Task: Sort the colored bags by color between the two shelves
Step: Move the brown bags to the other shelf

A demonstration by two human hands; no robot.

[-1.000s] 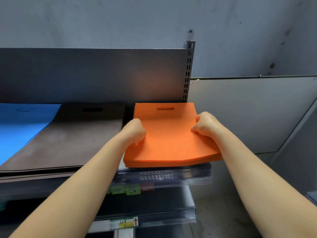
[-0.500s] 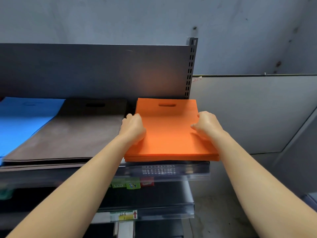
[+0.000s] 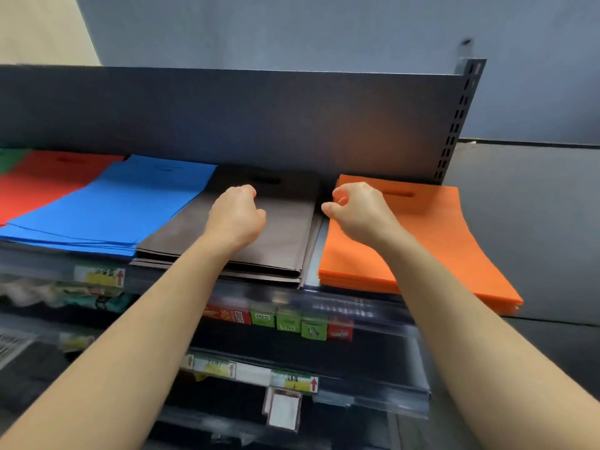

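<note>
Orange non-woven bags form the right-most stack on the top shelf, seen from the head view. The stack lies against the dark back panel, and its near right corner overhangs the shelf front and droops. Both hands hover over the shelf and neither grasps anything. The left hand is clenched above the brown stack, its fingers folded toward the palm. The right hand is relaxed, with loosely curled fingers and the thumb out. It sits over the gap between the brown and orange stacks, at the orange stack's far left corner.

Spatial relation: each stack's long axis runs from the shelf front to the back panel, with the handle slot at the far end. The brown stack lies directly under and between the hands, nearer the left one. The orange stack lies to the right, nearer the right hand. A reach for brown bags would probably start from the near edge, between the forearms.

Count: five colour stacks stand side by side, one of each. From left to right they are a green sliver, red, blue, brown and orange. Bags per stack cannot be counted. There are two hands. Small price labels hang on the tier beneath.
</note>
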